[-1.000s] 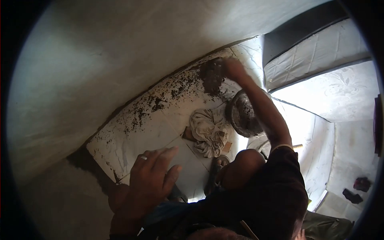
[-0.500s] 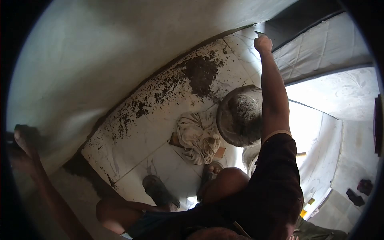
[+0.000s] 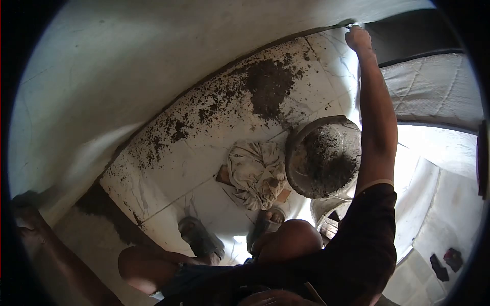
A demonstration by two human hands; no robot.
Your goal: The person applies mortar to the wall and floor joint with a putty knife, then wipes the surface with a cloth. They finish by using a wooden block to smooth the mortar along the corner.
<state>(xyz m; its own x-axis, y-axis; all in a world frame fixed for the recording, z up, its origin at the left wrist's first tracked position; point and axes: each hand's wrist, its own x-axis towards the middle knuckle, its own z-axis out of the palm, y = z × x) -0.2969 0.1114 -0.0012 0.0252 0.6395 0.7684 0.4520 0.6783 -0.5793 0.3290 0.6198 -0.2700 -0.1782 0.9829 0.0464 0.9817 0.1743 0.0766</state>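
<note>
Thin tool (image 3: 353, 25): at the far end of the wall's base, its tip against or very near the wall (image 3: 132, 56); mostly hidden, exact type unclear. Right hand (image 3: 359, 39) was closed around it, arm extended. Left hand (image 3: 28, 224) was at the far left edge, near or against the wall; dim, so finger spread and any grip could not be told.

Round basin (image 3: 297, 176) stood on the tiled floor (image 3: 191, 166), holding dark, crumbly material (image 3: 326, 158). A second container (image 3: 317, 208) sat partly hidden beside it, between the basin and the dark sleeve; contents unclear.

Crumpled cloth (image 3: 256, 171) lay just beside the basin, over a brown flat piece (image 3: 223, 174). A dark, damp-looking patch (image 3: 269, 86) and scattered crumbs (image 3: 178, 131) covered the floor along the wall. Sandalled feet (image 3: 201, 239) were nearer the body, close to the cloth.
</note>
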